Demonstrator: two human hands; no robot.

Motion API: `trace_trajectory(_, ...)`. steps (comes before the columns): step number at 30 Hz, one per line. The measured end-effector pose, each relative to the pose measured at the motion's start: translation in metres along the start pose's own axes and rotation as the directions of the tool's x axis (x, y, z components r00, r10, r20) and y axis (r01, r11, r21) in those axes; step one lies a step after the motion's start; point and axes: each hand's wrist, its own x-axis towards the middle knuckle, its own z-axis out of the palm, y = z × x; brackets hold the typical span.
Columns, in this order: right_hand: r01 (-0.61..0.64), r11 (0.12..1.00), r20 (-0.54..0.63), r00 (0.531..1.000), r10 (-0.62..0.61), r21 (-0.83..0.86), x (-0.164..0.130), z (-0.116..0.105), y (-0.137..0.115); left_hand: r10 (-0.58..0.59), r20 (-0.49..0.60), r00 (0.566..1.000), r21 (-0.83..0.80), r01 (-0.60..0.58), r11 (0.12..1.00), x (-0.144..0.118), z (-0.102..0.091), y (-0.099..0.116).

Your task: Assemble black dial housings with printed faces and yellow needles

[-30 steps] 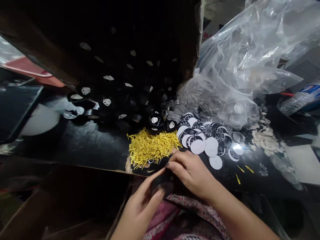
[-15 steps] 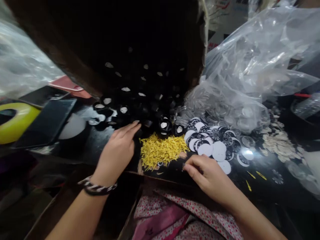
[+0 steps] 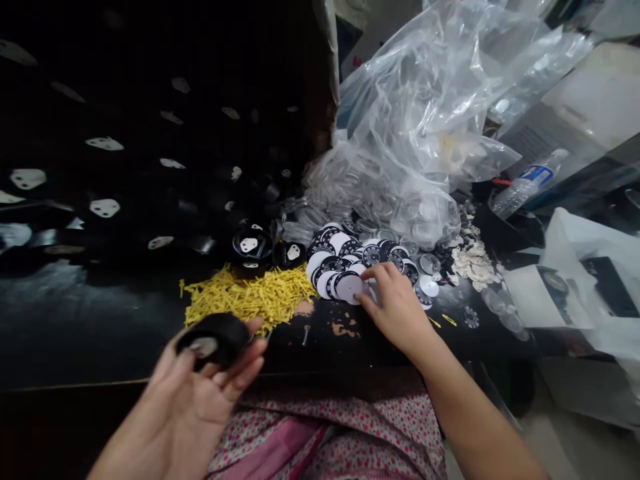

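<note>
Palm up, my left hand (image 3: 187,403) grips a black round plastic housing (image 3: 223,337) with a pale piece inside it, above the near edge of the bench. My right hand (image 3: 397,310) has its thumb and forefinger on the edge of a white dial disc (image 3: 349,288), face down at the front of a dial pile (image 3: 333,263). The discs are white on one side and black with markings on the other. Between the hands lies a heap of small yellow pointers (image 3: 250,293), and a small screw (image 3: 306,335) rests in front of it.
Several more black housings (image 3: 253,245) stand behind the yellow heap, before a large dark opening. Clear round covers (image 3: 350,190) spill from a plastic bag (image 3: 410,100). At right are off-white flat pieces (image 3: 475,263), a bottle (image 3: 533,180) and a white box (image 3: 545,297).
My left hand has come back toward me and now holds a black housing. My right hand has moved from the bench edge to the dial pile. The view has turned right.
</note>
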Motion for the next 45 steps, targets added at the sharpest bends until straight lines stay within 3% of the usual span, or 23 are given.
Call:
trace_trajectory(3,-0.064,0.981,0.018,0.998,0.062,0.185,0.004,0.000,0.003,-0.117,0.049,0.992,-0.031,0.119,0.992,-0.015,0.023,-0.013)
trace_trajectory(6,-0.078,0.959,0.025,0.997,0.074,0.272,0.006,-0.001,0.006,-0.140,0.100,0.985,-0.076,0.148,0.986,-0.022,0.036,-0.018)
trace_trajectory(10,-0.058,0.964,-0.052,0.996,0.074,0.258,0.007,-0.001,0.007,-0.170,0.100,0.980,-0.075,0.178,0.981,-0.019,0.044,-0.023)
trace_trajectory(14,-0.025,0.971,-0.082,0.996,0.046,0.238,0.014,0.000,0.008,-0.113,0.163,0.980,-0.066,0.125,0.990,-0.015,0.053,-0.025)
trace_trajectory(18,0.029,0.980,-0.273,0.962,0.026,0.197,0.015,-0.005,0.003,-0.064,0.168,0.984,-0.062,0.076,0.995,-0.015,0.059,-0.029)
trace_trajectory(20,0.088,0.986,-0.302,0.953,-0.042,0.139,0.009,-0.007,-0.009,-0.048,0.160,0.986,-0.086,0.062,0.994,-0.015,0.062,-0.032)
trace_trajectory(22,0.159,0.976,-0.185,0.974,-0.130,0.149,-0.001,-0.006,-0.025,-0.047,0.146,0.988,-0.125,0.065,0.990,-0.016,0.065,-0.036)
trace_trajectory(24,0.185,0.931,-0.021,0.982,-0.188,0.314,-0.010,-0.002,-0.040,-0.058,0.129,0.990,-0.167,0.080,0.983,-0.016,0.068,-0.039)
trace_trajectory(26,0.131,0.860,0.050,0.983,-0.179,0.493,-0.014,0.003,-0.048,-0.071,0.132,0.989,-0.206,0.098,0.974,-0.016,0.070,-0.040)
trace_trajectory(28,0.071,0.819,0.058,0.990,-0.126,0.569,-0.015,0.007,-0.049,-0.078,0.154,0.985,-0.235,0.113,0.965,-0.016,0.070,-0.039)
trace_trajectory(31,0.009,0.841,0.045,0.998,-0.039,0.541,-0.012,0.005,-0.045,-0.078,0.142,0.987,-0.226,0.109,0.968,-0.015,0.065,-0.038)
trace_trajectory(35,-0.026,0.789,0.044,0.999,-0.001,0.614,-0.012,-0.003,-0.052,-0.032,0.079,0.996,-0.107,0.040,0.993,-0.016,0.061,-0.042)
trace_trajectory(40,-0.043,0.759,0.023,0.999,0.036,0.649,-0.012,0.002,-0.065,-0.033,0.115,0.993,0.026,0.030,0.999,-0.021,0.061,-0.051)
trace_trajectory(45,-0.216,0.655,0.204,0.974,0.095,0.724,-0.012,0.007,-0.061,0.005,0.217,0.976,0.123,-0.032,0.992,-0.019,0.047,-0.056)
